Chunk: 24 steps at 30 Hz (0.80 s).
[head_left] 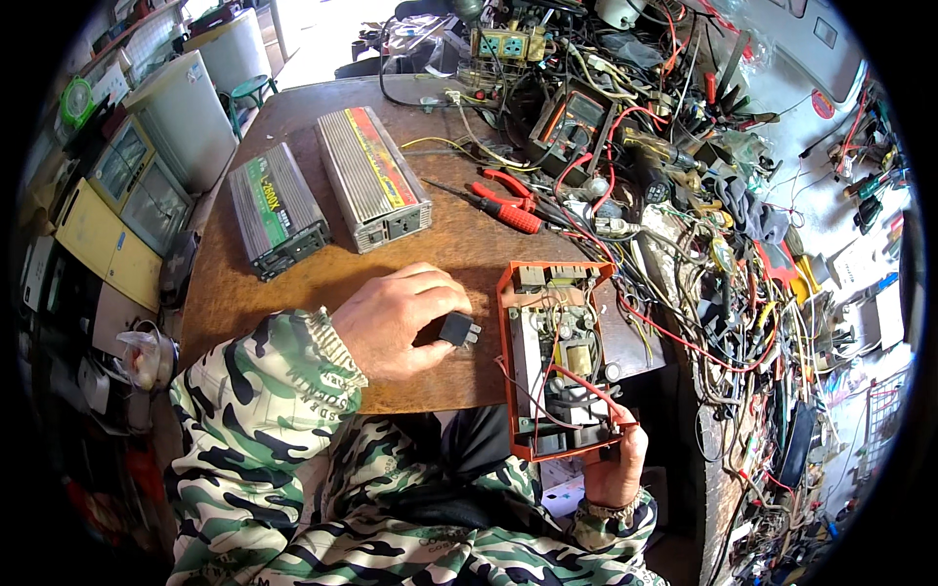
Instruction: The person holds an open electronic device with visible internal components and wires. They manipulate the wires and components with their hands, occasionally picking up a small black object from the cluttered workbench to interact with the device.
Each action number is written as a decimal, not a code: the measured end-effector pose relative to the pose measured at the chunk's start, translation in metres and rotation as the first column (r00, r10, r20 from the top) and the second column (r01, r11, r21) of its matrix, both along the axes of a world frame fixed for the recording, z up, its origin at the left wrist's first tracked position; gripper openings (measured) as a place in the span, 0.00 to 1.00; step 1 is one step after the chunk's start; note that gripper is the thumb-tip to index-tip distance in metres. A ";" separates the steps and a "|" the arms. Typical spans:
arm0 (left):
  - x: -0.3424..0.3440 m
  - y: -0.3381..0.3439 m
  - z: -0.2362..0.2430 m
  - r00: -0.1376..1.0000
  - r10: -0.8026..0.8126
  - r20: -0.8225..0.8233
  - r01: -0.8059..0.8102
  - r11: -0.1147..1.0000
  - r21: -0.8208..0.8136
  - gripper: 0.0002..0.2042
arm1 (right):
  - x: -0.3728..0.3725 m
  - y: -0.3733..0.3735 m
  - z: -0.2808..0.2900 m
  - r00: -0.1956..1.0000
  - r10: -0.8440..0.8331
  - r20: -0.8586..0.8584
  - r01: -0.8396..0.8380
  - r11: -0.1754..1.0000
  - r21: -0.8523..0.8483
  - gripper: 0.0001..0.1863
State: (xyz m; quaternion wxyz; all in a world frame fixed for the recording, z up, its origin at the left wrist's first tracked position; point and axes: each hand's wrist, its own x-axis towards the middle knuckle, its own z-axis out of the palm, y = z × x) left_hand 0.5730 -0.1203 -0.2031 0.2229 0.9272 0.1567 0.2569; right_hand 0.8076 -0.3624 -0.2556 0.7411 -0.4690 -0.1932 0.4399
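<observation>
My left hand (399,317) is on the wooden desk, fingers curled, holding a small black block with metal tabs (456,329) at the thumb. My right hand (614,464) grips the near end of an open orange-cased device (552,356) from below, with circuit parts, transformers and red wires showing, just right of my left hand. Beyond them lie two metal inverter-like boxes, one with a green label (278,210) and a larger one with a red and yellow label (373,178). Red-handled pliers (508,186) and a red screwdriver (508,215) lie beside the larger box.
The desk (234,332) is bordered on the right by a dense heap of cables and tools (733,293), with a multimeter (576,122) among them. Power sockets (503,44) sit at the back. White appliances (181,117) and a green stool (252,88) stand to the left.
</observation>
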 end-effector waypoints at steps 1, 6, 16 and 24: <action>0.001 0.000 0.000 1.000 0.011 0.004 -0.011 1.000 -0.014 0.19 | 0.000 0.000 0.000 1.000 0.000 0.001 0.000 1.000 0.001 0.40; -0.001 -0.001 0.003 0.996 0.086 0.019 -0.083 0.991 -0.107 0.20 | 0.005 0.001 -0.007 0.999 0.033 -0.024 -0.032 0.999 0.026 0.38; 0.001 0.003 -0.002 0.990 0.140 0.027 -0.133 0.975 -0.180 0.22 | 0.009 -0.002 -0.008 0.998 0.066 0.002 -0.066 0.997 0.028 0.36; 0.001 0.004 -0.005 0.985 0.167 0.038 -0.151 0.950 -0.274 0.22 | 0.003 0.002 0.000 1.000 0.024 -0.017 -0.024 1.000 0.017 0.37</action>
